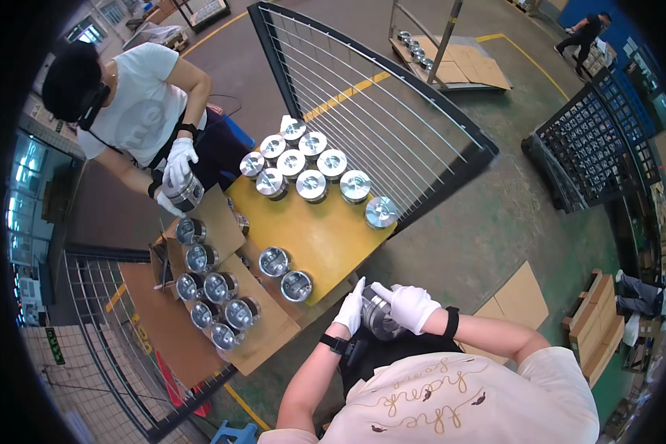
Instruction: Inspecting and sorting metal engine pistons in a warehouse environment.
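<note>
Close to my body I hold a metal engine piston [379, 317] between both white-gloved hands. My left hand [351, 309] presses along its left side. Over its upper right side lies my right hand [411, 306], closed around it with a finger near the ring grooves. Just ahead and to the left, two shiny pistons [296, 286] stand on the near part of a yellow tabletop [325, 237]. Several more pistons [311, 185] stand with round crowns up at its far end.
A co-worker [144, 103] across the table holds another piston [185, 192] in gloved hands. Several pistons [218, 287] stand on cardboard [174, 329] at the left. A black-framed wire rack panel [377, 81] borders the table's far right. Flat cardboard [514, 300] lies on the floor at my right.
</note>
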Demonstrator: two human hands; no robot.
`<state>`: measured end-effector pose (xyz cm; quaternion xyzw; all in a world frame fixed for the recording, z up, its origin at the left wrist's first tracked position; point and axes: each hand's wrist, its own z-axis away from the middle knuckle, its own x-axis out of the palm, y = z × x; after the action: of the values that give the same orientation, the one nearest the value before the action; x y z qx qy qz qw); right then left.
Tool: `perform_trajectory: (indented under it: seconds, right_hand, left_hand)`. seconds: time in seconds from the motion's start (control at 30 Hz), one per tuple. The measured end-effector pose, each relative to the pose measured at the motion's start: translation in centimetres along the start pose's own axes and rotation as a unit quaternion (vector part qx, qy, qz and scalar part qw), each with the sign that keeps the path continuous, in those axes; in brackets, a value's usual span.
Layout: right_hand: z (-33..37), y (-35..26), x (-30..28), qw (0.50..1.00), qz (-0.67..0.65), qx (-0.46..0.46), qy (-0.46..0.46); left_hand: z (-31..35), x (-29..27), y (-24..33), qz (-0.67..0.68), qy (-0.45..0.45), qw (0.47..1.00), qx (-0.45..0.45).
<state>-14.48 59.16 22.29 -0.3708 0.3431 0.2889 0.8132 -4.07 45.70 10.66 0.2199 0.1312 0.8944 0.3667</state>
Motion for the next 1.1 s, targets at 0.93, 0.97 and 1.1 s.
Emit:
perform_trajectory:
  seconds: [0.93,0.97,1.1]
  right_hand:
    - [10.4,2.8,-3.3,0.487,-0.859,-0.158,-0.017]
    - [10.4,2.8,-3.4,0.492,-0.855,-0.160,0.018]
    - [9.5,3.3,-4.5,0.636,-0.719,-0.193,0.203]
  left_hand:
    - [14.2,11.7,4.4,-0.063,-0.031,0.826,0.560]
    - [14.8,11.6,3.6,-0.022,-0.011,0.829,0.558]
    - [18.2,11.4,1.6,-0.031,0.033,0.884,0.466]
